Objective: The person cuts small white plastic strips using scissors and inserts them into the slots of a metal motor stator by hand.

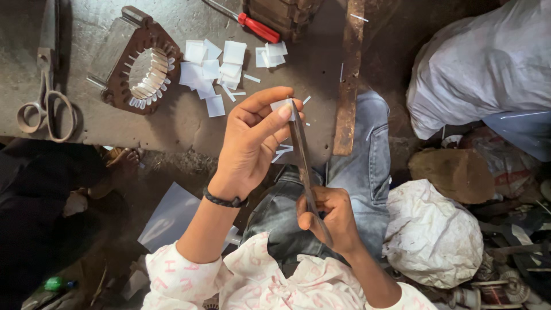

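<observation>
item: small white paper slip [282, 105], pinched at my left hand [252, 143] fingertips above my knee. tool: long scissors [304, 166], gripped closed-fisted by my right hand [333, 221], blade tip touching the slip, i think. method: i hold the slip taut, blade square to its edge. nearby: cut slips [215, 72] beside stator core [140, 63].

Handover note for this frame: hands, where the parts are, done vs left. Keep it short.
Left hand: pinches a small white paper piece at the blade tip.
Right hand: grips the handles of the long scissors, blades up toward the piece.
Bench: pile of cut white slips, brown stator core with slips already in several slots, second scissors, red screwdriver.
Done: many slips cut, some inserted. Left: this piece still at the blades; whether any slots are empty is unclear.
</observation>
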